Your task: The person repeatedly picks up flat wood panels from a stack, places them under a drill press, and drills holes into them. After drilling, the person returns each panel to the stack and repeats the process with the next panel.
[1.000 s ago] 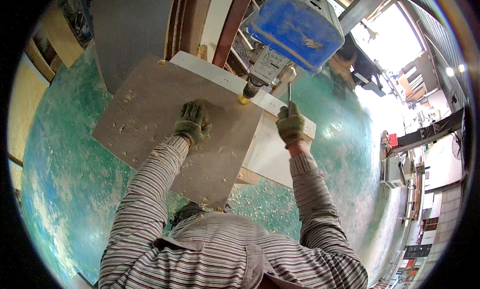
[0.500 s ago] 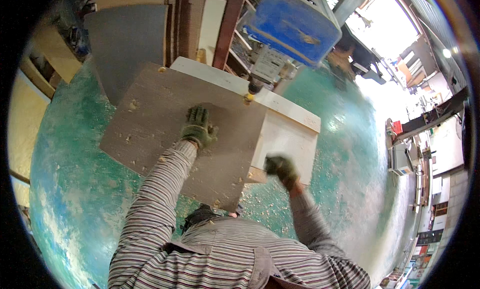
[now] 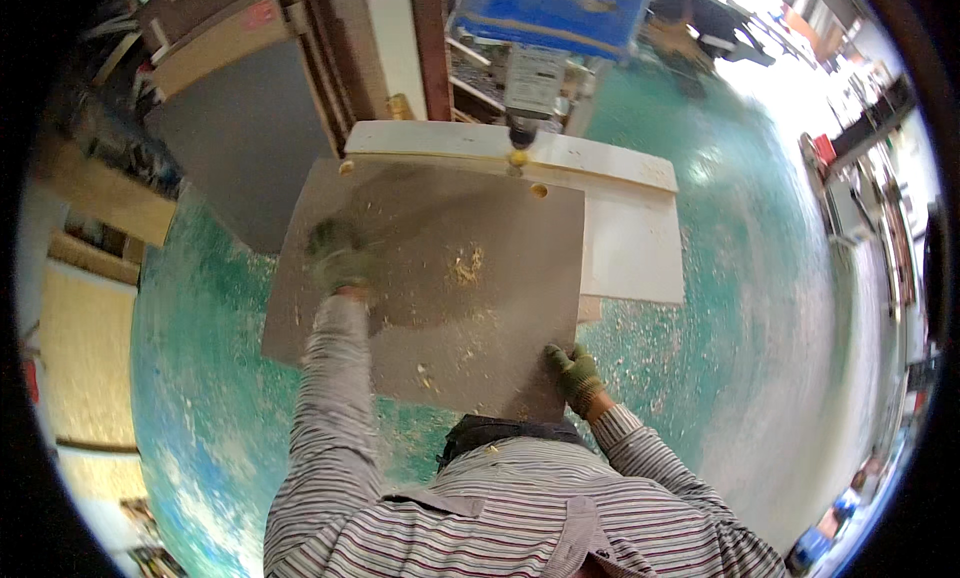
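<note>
A grey-brown board (image 3: 450, 308) with wood chips scattered on it lies partly over a white machine table (image 3: 635, 248). Two round bored holes show near its far edge, one toward each far corner. Over the board's left part is my left hand (image 3: 342, 256) in a green glove, its fingers smeared by motion. At the near right corner my gloved right hand (image 3: 575, 376) grips the board's edge, thumb uppermost, the other fingers partly hidden. Just beyond the far edge, a dark spindle with a yellow-tinged bit (image 3: 518, 158) points down in front of the white fence (image 3: 430, 138).
A blue machine housing (image 3: 555, 13) rises behind the fence. Dark grey panels (image 3: 245, 143) and upright boards lean at the far left. Light wooden pieces (image 3: 90, 358) stand along the left side. Wood chips litter the green floor (image 3: 640, 348).
The board has turned straighter and shifted away from the spindle, uncovering its right far hole. My right hand has come onto the near right corner; my left hand has moved left.
</note>
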`<state>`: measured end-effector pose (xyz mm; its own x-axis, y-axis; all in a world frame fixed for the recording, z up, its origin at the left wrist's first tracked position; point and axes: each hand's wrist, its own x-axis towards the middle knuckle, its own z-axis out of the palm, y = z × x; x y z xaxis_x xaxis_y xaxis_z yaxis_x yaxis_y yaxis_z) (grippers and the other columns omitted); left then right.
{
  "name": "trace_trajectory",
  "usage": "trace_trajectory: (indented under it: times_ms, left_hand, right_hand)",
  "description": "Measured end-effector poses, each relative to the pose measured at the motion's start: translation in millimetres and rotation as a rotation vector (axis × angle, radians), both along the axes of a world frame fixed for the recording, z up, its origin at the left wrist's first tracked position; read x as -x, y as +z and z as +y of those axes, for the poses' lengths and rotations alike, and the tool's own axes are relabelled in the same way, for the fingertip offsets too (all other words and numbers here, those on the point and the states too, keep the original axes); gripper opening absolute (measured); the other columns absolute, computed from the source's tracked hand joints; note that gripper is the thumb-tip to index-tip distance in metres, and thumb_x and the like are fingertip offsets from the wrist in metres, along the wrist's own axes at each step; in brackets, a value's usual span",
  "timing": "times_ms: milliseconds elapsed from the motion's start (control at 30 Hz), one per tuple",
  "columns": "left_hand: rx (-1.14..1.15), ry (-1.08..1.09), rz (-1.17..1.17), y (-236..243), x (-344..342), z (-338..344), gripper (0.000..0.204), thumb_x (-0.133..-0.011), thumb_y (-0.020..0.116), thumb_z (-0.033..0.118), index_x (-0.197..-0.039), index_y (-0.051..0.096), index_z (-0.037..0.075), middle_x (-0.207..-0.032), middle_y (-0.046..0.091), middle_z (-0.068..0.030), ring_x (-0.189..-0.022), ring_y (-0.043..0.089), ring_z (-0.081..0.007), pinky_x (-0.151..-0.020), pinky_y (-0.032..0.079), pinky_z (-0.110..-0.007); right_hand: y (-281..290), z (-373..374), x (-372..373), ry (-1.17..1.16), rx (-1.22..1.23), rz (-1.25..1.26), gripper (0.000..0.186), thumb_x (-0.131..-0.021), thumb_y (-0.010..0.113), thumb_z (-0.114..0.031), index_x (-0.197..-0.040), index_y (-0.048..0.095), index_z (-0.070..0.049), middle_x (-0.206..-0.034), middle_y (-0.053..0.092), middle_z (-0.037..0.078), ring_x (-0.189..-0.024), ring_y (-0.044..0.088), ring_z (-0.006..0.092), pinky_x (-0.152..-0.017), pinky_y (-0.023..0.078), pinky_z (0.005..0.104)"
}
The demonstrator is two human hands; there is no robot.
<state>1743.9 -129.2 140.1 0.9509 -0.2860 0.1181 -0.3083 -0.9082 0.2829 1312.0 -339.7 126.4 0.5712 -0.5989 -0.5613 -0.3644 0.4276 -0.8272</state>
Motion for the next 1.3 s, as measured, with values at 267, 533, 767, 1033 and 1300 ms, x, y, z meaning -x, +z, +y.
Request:
trace_trajectory:
  times_ms: [267,533,767,1033,1300]
  left_hand:
    - [0.797,0.368,0.795,-33.4,-54.7,150.9,0.070,-0.100,0.044,0.054,-0.154,0.034,0.011,-0.160,0.033,-0.0106,-0.145,0.033,-0.0298,-0.119,0.027,-0.051]
    - [1.508,0.319,1.003,-2.0,77.4,117.3,0.073,-0.101,0.036,0.059,-0.156,0.029,0.011,-0.161,0.030,-0.0091,-0.146,0.031,-0.0286,-0.119,0.025,-0.056]
    - [1.900,-0.219,1.204,7.5,114.7,65.4,0.071,-0.101,0.036,0.060,-0.148,0.040,0.006,-0.152,0.043,-0.0123,-0.138,0.039,-0.0322,-0.115,0.032,-0.054]
    - [1.619,-0.833,2.057,90.1,182.0,-38.0,0.063,-0.103,0.034,0.054,-0.128,0.059,0.002,-0.136,0.058,-0.0166,-0.120,0.054,-0.0333,-0.107,0.039,-0.057]
    - [0.577,-0.911,1.543,54.0,378.8,-131.1,0.076,-0.097,0.051,0.053,-0.153,0.034,0.006,-0.150,0.046,-0.0151,-0.133,0.047,-0.0317,-0.112,0.036,-0.053]
  right_hand:
    - [37.5,-1.5,64.6,-0.044,0.059,0.206,0.038,-0.092,0.073,-0.024,-0.117,0.065,0.003,-0.107,0.071,0.010,-0.092,0.065,0.0193,-0.082,0.053,0.0325]
    - [75.4,19.9,194.5,-0.195,0.361,0.224,0.041,-0.086,0.080,-0.034,-0.104,0.071,0.002,-0.090,0.073,0.007,-0.080,0.065,0.0155,-0.071,0.053,0.0350]
    - [147.1,56.3,317.2,-0.426,0.586,-0.062,0.041,-0.086,0.080,-0.025,-0.116,0.066,-0.001,-0.108,0.072,0.010,-0.097,0.065,0.0163,-0.087,0.053,0.0340]
    - [174.4,195.5,401.9,-0.733,0.970,0.316,0.036,-0.083,0.082,-0.031,-0.099,0.069,-0.001,-0.085,0.072,0.012,-0.078,0.067,0.0161,-0.071,0.054,0.0338]
    - [161.6,414.0,403.0,-1.511,0.349,0.710,0.058,-0.082,0.075,-0.057,-0.094,0.074,0.000,-0.084,0.073,0.018,-0.079,0.071,0.0283,-0.072,0.056,0.0409]
